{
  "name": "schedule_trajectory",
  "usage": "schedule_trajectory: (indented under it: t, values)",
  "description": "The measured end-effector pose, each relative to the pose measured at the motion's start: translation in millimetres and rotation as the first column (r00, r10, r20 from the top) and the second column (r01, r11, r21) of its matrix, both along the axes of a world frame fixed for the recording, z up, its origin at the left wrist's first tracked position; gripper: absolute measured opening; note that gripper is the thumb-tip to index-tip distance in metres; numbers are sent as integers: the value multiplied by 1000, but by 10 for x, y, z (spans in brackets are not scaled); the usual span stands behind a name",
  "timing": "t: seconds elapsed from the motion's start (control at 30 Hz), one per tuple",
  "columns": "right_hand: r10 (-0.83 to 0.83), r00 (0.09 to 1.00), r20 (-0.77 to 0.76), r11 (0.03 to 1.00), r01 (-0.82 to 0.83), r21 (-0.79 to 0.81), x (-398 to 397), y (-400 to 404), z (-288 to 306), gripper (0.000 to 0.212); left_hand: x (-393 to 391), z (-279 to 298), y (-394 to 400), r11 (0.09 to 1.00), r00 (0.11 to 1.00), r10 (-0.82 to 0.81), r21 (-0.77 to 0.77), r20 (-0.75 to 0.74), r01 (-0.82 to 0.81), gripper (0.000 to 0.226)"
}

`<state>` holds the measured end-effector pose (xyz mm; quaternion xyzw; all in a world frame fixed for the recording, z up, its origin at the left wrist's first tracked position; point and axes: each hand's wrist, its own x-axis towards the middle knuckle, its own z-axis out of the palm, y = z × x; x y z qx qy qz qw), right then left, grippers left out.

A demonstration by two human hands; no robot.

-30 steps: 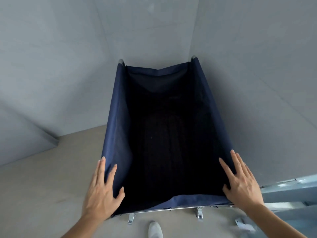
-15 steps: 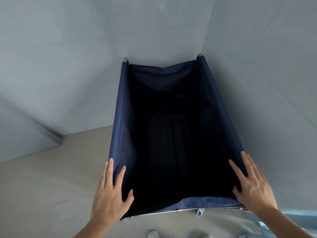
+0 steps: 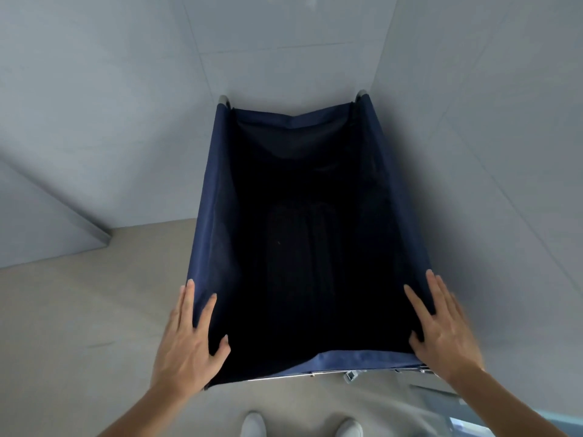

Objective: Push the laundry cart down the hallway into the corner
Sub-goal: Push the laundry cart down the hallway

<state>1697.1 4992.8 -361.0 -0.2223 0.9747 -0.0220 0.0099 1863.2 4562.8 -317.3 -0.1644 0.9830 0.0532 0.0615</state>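
Observation:
A laundry cart [image 3: 206, 234] with a dark blue fabric bag on a metal frame stands in front of me, its far end up against the grey corner walls. The inside of the bag is dark and looks empty. My left hand [image 3: 186, 345] lies flat on the near left rim with straight fingers, thumb over the inner side. My right hand [image 3: 441, 335] rests flat on the near right rim, fingers stretched forward. Neither hand curls round the rim.
Grey tiled walls [image 3: 126, 105] meet in a corner just behind the cart. The right wall [image 3: 489, 152] runs close along the cart's right side. Beige floor [image 3: 79, 310] lies to the left. My white shoes [image 3: 252, 424] show at the bottom edge.
The cart has rolled forward toward the corner and I have stepped after it, both shoes now in view. Both hands stay flat on the near rim.

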Motion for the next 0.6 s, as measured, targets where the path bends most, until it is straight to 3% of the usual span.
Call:
schedule_trajectory:
  t: [0.6]
  values:
    - [65, 995, 81, 989, -75, 129, -679, 508, 219, 103, -225, -65, 781, 992, 994, 89, 99, -64, -82, 79]
